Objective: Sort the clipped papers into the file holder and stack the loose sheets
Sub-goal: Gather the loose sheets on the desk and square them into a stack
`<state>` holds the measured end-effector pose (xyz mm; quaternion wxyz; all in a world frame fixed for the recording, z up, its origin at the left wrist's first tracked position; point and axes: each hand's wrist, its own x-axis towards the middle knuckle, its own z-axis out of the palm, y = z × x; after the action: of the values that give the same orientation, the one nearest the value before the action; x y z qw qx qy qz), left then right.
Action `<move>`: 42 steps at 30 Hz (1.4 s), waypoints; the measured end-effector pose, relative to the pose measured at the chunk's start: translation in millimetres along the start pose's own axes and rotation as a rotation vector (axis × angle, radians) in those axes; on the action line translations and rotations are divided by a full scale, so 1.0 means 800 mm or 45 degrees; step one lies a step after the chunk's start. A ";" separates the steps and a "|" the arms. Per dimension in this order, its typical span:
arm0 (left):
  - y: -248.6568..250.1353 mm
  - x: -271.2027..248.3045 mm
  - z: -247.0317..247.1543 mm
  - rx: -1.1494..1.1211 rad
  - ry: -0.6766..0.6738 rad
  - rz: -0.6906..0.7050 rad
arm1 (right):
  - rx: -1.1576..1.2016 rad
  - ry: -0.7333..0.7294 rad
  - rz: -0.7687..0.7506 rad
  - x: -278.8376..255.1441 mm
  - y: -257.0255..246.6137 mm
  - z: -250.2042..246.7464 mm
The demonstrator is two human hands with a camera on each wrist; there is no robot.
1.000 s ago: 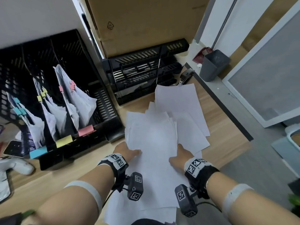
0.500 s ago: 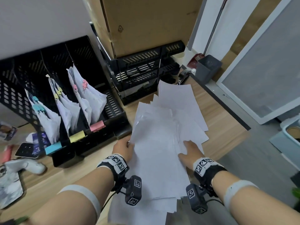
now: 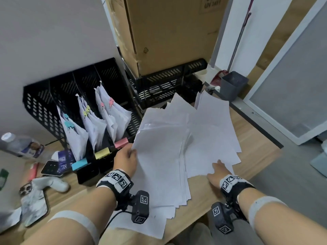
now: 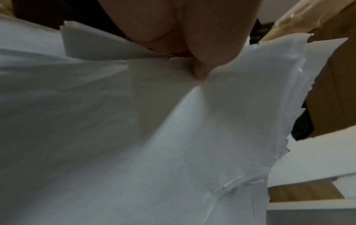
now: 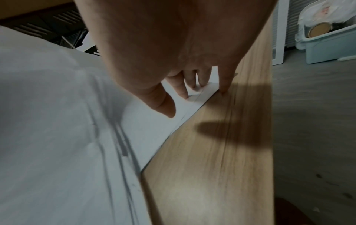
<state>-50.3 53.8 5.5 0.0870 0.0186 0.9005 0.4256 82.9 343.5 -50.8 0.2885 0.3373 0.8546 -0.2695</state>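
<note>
Two hands work the loose sheets (image 3: 164,156). The left hand (image 3: 126,160) pinches their edge. The right hand (image 3: 217,174), fingers spread, seems to press more sheets on the worktop (image 3: 254,156).

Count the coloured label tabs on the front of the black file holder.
3: a blue tab nearest the camera, a yellow tab in the middle, a pink tab farthest. None seem hidden.

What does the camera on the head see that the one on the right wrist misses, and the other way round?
Only the head view shows the black file holder with its clipped papers, and the left hand gripping the lifted bundle.

Only the right wrist view shows the fingertips of the right hand touching down at a sheet's edge, and a pale blue bin on the floor.

Both show the loose sheets on the wooden desk.
</note>
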 end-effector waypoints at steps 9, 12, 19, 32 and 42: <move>0.052 0.019 -0.072 -0.306 0.149 0.261 | 0.683 -0.004 -0.279 -0.033 -0.081 -0.056; 0.073 0.032 -0.087 -0.442 0.141 0.309 | 0.943 0.068 -0.468 -0.044 -0.122 -0.093; 0.130 0.046 -0.110 -1.035 0.062 0.318 | 1.260 0.363 -0.642 -0.070 -0.156 -0.171; 0.182 0.040 -0.035 -1.306 -0.288 0.261 | 1.319 0.820 -0.621 -0.098 -0.118 -0.214; 0.130 0.016 0.061 -0.785 -0.456 0.213 | 1.405 0.577 -0.219 -0.070 -0.040 -0.136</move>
<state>-58.9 158.4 53.4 0.2100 0.1392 0.6959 0.6725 59.4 371.1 70.5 -0.1414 0.4160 0.6529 -0.6170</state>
